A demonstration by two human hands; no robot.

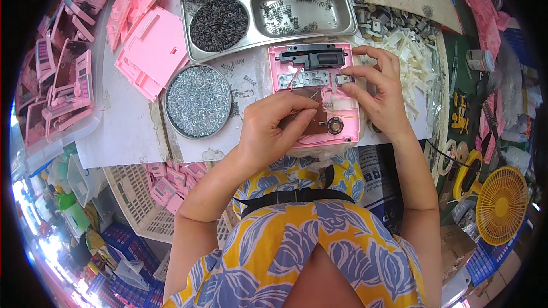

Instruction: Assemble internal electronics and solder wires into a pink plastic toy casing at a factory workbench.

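Observation:
An open pink plastic housing [353, 127] lies in front of me at the table's near edge. Inside it are a long black part [326, 59], a grey metal plate [311, 78], a brown circuit board [311, 128], a small round speaker-like disc [335, 125] and thin coloured wires. My left hand [273, 122] is over the board with thumb and fingers pinched together; what they hold is too small to make out. With thumb and forefinger, my right hand [377, 88] grips a small grey block-shaped part [344, 80] at the housing's right side.
Behind the housing stands a metal compartment tray [265, 41] of dark springs. A round dish of small silvery pieces [198, 101] sits left. Pink casings [151, 51] pile up at far left, white plastic parts [408, 57] at right. A yellow fan [501, 205] stands lower right.

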